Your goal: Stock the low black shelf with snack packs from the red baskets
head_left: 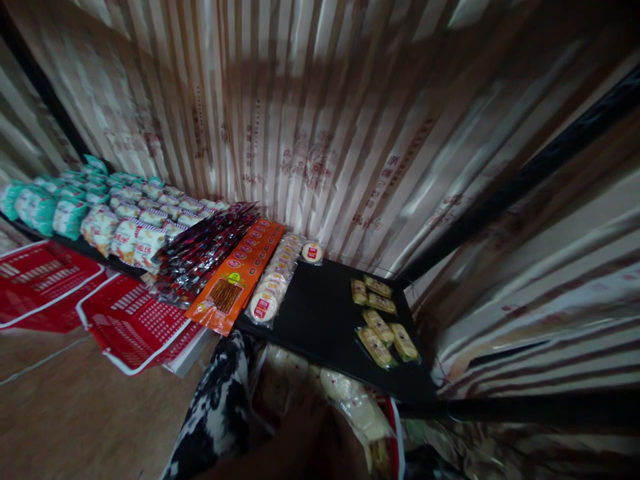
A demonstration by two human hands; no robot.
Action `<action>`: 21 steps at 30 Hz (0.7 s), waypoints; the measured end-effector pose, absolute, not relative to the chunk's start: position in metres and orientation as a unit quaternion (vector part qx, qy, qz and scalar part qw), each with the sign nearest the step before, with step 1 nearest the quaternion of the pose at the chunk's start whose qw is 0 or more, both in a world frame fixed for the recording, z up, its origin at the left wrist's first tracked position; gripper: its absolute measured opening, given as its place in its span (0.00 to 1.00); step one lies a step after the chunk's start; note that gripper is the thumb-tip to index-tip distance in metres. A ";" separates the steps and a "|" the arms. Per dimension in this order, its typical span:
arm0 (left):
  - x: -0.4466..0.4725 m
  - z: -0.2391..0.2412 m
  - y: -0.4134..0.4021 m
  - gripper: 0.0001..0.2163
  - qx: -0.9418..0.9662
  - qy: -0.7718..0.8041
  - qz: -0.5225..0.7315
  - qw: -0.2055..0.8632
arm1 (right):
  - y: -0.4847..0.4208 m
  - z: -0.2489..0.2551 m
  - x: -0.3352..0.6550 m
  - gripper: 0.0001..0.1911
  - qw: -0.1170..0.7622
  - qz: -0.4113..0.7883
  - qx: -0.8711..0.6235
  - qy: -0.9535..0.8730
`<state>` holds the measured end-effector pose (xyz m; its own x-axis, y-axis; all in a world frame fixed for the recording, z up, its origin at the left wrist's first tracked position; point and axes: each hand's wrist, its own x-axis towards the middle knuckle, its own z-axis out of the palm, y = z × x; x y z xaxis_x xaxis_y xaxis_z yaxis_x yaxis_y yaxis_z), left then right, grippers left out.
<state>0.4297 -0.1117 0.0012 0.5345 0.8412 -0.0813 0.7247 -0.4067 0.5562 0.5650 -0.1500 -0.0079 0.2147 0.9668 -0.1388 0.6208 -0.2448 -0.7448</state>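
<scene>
Both of my hands are low in the dim space under the shelf's front edge, inside a red basket [399, 437] with a white rim. My left hand [300, 417] reaches in among clear-wrapped pale round packs [345, 390]. Beside it, my right hand [345, 443] is next to the same packs and some yellow-wrapped ones [381, 457]. Shadow hides the fingers of both hands, so any hold cannot be made out. On the black shelf [320, 313] above lies a row of round white wrapped cakes [273, 287], with small yellow packets [377, 327] at the right.
Left along the shelf are an orange snack bag [240, 273], a stack of dark red bags [205, 250], white packs [135, 240] and teal packs [70, 213]. Red baskets [135, 320] stand below on the brown floor [90, 413]. Printed sheeting [310, 133] hangs behind, with a black post [500, 193] at right.
</scene>
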 end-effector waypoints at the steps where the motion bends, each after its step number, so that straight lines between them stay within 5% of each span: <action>1: 0.431 0.007 -0.111 0.15 0.823 0.473 0.119 0.292 | -0.151 -0.008 0.567 0.21 0.288 0.319 -0.720 -0.545; 12: 0.423 0.077 -0.078 0.15 0.587 0.586 0.255 0.496 | -0.143 0.029 0.573 0.18 0.330 0.242 -0.660 -0.630; 18: 0.413 0.098 -0.048 0.09 0.481 0.534 0.348 0.602 | -0.122 0.082 0.562 0.18 0.363 0.222 -0.659 -0.620; 21: 0.408 0.115 -0.037 0.14 0.403 0.479 0.353 0.695 | -0.107 0.106 0.557 0.19 0.382 0.228 -0.677 -0.586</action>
